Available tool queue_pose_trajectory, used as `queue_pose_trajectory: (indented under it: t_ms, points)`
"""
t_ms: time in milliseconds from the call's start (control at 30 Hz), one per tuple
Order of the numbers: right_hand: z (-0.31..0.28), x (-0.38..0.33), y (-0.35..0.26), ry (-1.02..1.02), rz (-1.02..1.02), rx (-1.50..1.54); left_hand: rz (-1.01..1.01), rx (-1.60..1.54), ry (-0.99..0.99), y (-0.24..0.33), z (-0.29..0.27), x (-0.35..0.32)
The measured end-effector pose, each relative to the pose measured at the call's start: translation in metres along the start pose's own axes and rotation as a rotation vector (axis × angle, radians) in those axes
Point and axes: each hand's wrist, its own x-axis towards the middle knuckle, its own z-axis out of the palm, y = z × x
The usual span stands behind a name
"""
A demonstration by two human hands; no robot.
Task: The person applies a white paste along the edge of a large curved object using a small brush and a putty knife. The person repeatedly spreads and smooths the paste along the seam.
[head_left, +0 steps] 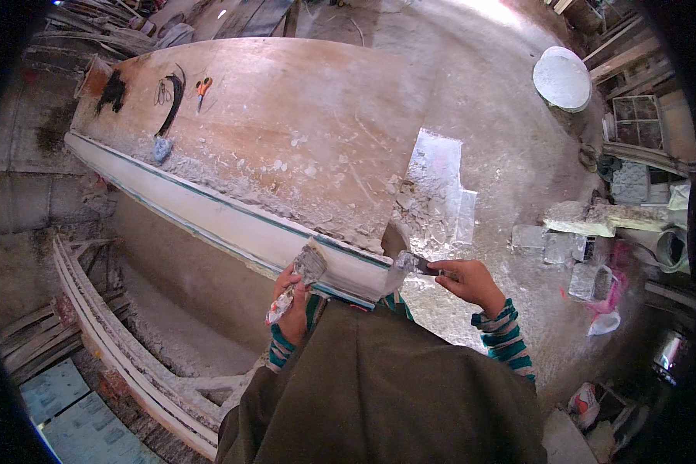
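My left hand [288,309] is closed round the whitish, wrapped-looking handle of a flat, plaster-caked scraper [311,263]. Its grey head lies over the near end of a long white plaster moulding [232,220] edged with thin dark green strips. To the right, my right hand [472,284] grips a putty knife [419,264] by its dark handle. The pale, smeared blade points left at the moulding's end; whether it touches cannot be made out. The moulding runs along the near edge of a wooden tabletop [286,100], with crumbled plaster beside it.
Orange-handled scissors [203,87], a black strip [175,100] and a bluish crumpled bag [162,148] lie on the tabletop. A curved wooden frame [108,340] stands at lower left. A round white lid-like disc [562,79] and stacked timber are at right.
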Motion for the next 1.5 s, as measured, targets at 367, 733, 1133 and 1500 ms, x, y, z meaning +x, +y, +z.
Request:
queue_pose_trajectory:
  t_ms: [367,733,1133,1500]
  points:
    - [0.006,0.01,0.0,0.038,-0.11,-0.065,0.048,-0.065,-0.024,-0.005,0.0,0.008]
    - [0.018,0.044,-0.036,0.055,-0.196,-0.084,0.05,-0.059,-0.001,-0.01,0.001,0.009]
    - [0.014,0.063,-0.036,-0.028,-0.203,-0.126,0.166,-0.006,0.006,-0.007,0.002,0.013]
    - [0.02,0.09,-0.071,-0.061,-0.196,-0.094,0.16,0.019,0.128,-0.011,-0.011,0.0]
